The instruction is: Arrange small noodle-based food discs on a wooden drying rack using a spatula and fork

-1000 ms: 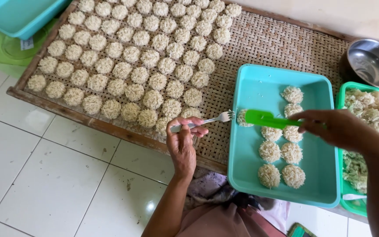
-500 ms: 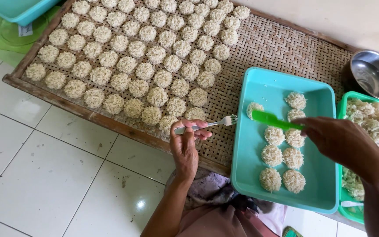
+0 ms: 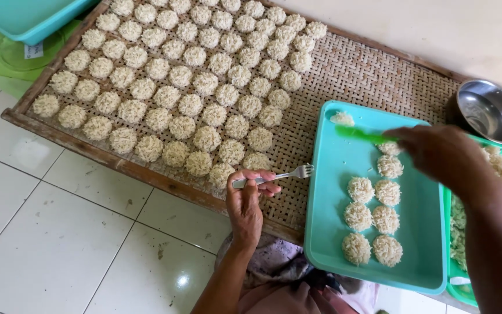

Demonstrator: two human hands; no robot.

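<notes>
Shiny metal fork (image 3: 280,175), glossy plastic tray (image 3: 332,232), rough woven mat (image 3: 355,75), wooden frame (image 3: 117,163).

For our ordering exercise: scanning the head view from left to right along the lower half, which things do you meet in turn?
White floor tiles → left hand → metal fork → turquoise tray → noodle rounds in the tray → green tray with loose noodles.

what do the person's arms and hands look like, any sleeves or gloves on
Both arms are bare along all of their visible length: no sleeves, gloves, watch or bracelets show. The left hand has no rings that can be seen, with short nails. The right hand is seen from its back and is motion-blurred, so finer detail cannot be told.
</notes>
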